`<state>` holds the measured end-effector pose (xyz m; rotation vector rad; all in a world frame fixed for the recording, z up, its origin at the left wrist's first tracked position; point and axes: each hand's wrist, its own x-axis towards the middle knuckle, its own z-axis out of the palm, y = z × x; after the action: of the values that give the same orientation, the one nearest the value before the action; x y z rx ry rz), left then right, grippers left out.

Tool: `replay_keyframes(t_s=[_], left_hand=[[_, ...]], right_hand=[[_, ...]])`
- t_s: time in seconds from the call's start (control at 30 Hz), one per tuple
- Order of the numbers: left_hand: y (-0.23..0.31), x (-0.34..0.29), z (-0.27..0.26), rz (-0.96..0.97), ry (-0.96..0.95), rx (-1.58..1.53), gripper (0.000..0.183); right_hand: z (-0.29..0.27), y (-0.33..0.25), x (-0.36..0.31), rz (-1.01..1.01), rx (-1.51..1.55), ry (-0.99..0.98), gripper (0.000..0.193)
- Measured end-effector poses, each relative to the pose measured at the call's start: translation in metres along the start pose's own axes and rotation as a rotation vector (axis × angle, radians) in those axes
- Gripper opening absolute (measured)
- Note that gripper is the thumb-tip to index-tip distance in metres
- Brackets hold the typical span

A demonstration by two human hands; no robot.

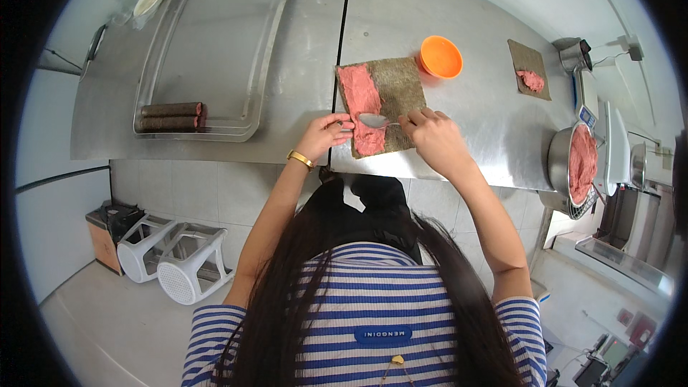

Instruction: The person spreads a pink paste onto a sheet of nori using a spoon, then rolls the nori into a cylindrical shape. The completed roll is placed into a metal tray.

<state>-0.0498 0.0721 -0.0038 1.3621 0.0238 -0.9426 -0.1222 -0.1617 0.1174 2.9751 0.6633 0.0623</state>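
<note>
Two hands meet at the middle of the head view: the right hand (436, 142) has its grip closed around a spoon (373, 120), while the left hand (326, 136) is loosely spread, fingertips at the sheet's left edge. Pink paste (360, 87) covers the left side of the seaweed sheet (401, 86). Spreading it well probably calls for a nearly flat spoon, light strokes and a steadied sheet, lest it tear. The metal table (487, 118) carries a tray (215, 36) at upper left; white stools (190, 265) stand on the tiled floor (150, 322), lower left.
</note>
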Motion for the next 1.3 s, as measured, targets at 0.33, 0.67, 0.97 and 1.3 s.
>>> replay_keyframes(t_s=[0.33,0.67,0.97,1.3], left_hand=[[0.000,-0.009,0.005,-0.020,-0.033,0.030,0.033],[-0.012,-0.016,0.006,-0.046,-0.045,0.100,0.031],[-0.026,-0.020,0.012,0.144,0.020,0.300,0.033],[-0.029,-0.022,0.036,0.300,0.315,0.568,0.024]], right_hand=[[0.010,-0.047,-0.032,0.047,-0.010,-0.144,0.024],[-0.012,-0.028,-0.040,0.079,0.061,-0.042,0.025],[0.009,-0.054,-0.043,0.088,0.018,-0.135,0.030],[0.009,-0.046,-0.047,0.083,-0.024,-0.082,0.013]])
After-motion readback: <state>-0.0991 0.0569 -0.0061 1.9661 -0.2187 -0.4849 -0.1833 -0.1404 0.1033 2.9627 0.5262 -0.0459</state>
